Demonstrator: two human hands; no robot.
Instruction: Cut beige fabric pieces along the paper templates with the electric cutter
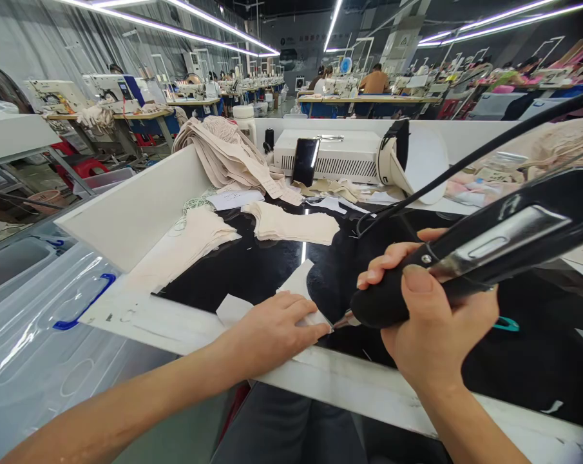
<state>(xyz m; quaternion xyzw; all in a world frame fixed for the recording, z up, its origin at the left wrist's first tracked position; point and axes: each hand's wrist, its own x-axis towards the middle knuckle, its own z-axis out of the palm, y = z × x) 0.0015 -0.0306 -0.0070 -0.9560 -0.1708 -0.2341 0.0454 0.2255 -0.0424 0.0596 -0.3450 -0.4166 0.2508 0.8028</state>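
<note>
My right hand point(436, 316) is wrapped round a black corded handheld tool point(382, 299), its thumb on top and its pointed metal tip aimed down to the left. That tip meets the table near the right corner of a small white fabric piece point(297, 280). My left hand point(276, 332) holds this piece down on the black tabletop point(252, 274), fingers closed together over it and thumb reaching toward the metal tip. Part of the piece is hidden under the hand. Farther back lie a stack of cream fabric pieces point(294, 225) and, to the left, another cream stack point(194, 241).
A white vented box point(334, 158) stands at the back behind a leaning phone point(305, 161). Beige fabric strips point(233, 154) hang over the left side wall point(131, 212). A teal clip-like item point(506, 323) lies on the right. Clear bins point(44, 322) stand left. The tool's cable point(465, 164) arches overhead.
</note>
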